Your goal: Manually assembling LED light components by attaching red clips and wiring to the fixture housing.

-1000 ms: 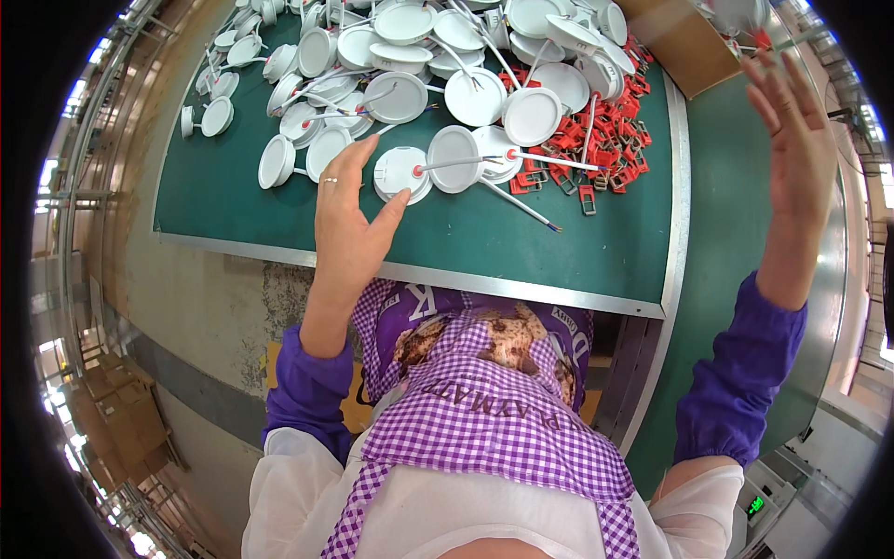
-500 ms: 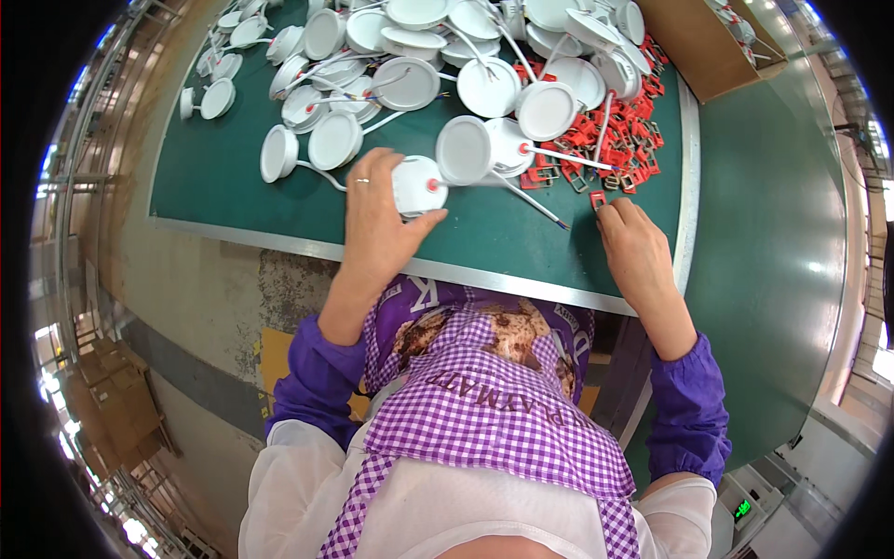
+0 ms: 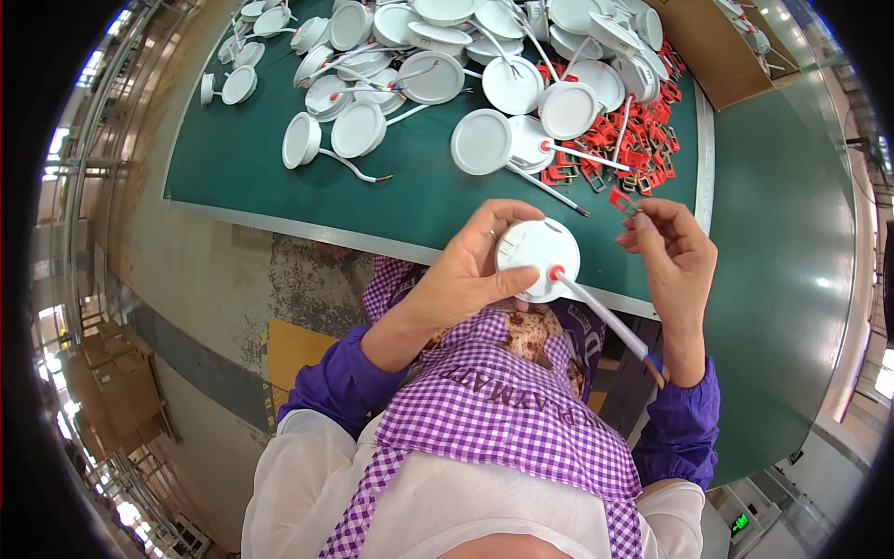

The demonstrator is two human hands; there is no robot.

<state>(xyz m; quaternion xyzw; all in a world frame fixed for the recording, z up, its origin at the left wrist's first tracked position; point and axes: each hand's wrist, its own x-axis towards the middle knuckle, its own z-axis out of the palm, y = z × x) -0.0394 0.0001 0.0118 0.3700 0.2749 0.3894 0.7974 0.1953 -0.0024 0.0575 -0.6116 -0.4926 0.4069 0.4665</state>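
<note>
Gripping round white lamp (image 3: 533, 250) at rim with curled left hand (image 3: 466, 270), in front of metal table edge (image 3: 307, 231), apart from lamp pile (image 3: 433, 76); pinching red clip (image 3: 621, 198) between thumb and fingers of right hand (image 3: 678, 263); wearing checked apron (image 3: 503, 447) with dark lettering (image 3: 507, 399)

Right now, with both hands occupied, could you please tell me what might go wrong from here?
The left hand holds the white round lamp around the table's metal edge in this view, so a slip could drop it off the table. The right hand pinches a small red clip by its end, which might slip loose. The lamp's cable trails toward the right sleeve and could snag.
</note>
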